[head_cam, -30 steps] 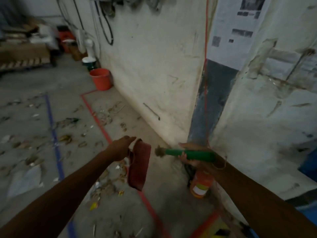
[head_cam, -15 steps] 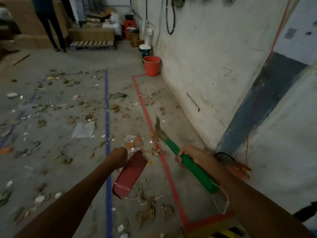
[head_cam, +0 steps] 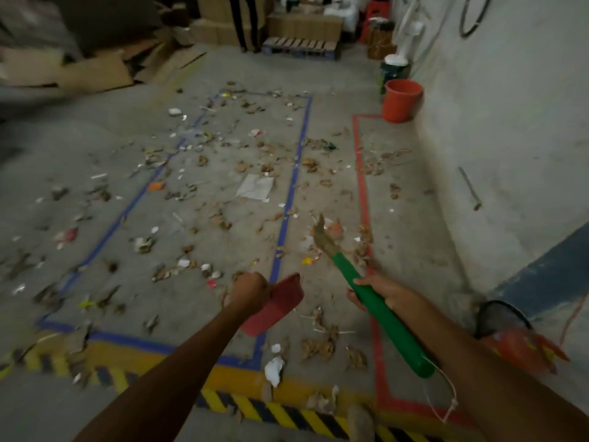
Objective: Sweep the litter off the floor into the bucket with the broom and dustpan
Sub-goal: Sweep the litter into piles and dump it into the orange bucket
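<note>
Tools taken up, sweeping not yet begun. Your left hand (head_cam: 250,290) grips the red dustpan (head_cam: 277,309) above the floor (head_cam: 414,250); your right hand (head_cam: 379,293) clamps the green-handled broom (head_cam: 395,327), bristles forward. Litter (head_cam: 256,186), dry leaves and paper scraps, lies scattered; the orange bucket (head_cam: 402,100) stands far off by the wall. Next, probably: lower the bristles and gather a pile.

The floor (head_cam: 79,154) lay open toward twelve o'clock, strewn with low scraps. The wall (head_cam: 510,122) barred two o'clock, with the bucket (head_cam: 402,102) standing at one.
</note>
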